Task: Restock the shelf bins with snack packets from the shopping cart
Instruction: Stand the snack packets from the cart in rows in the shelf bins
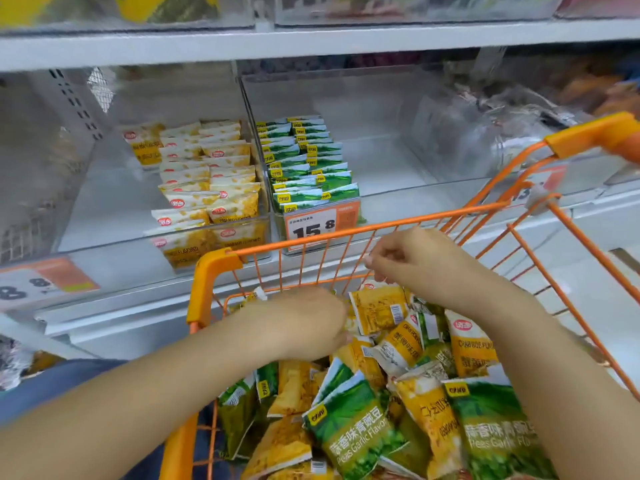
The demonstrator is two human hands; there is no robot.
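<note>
Cart (211,271) packets (349,427): green pea, yellow (jumbled, glossy); hands above.

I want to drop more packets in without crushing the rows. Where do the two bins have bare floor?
The left bin is bare left of the yellow packets, out to its left wall. The right bin is bare right of the green packets, to its right wall. Both rows crowd against the clear divider between them.

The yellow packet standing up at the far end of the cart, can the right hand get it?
Probably yes. The right hand hovers just above that yellow packet, its fingers curled but apparently holding nothing. The cart is open on top, and nothing lies between them.
</note>
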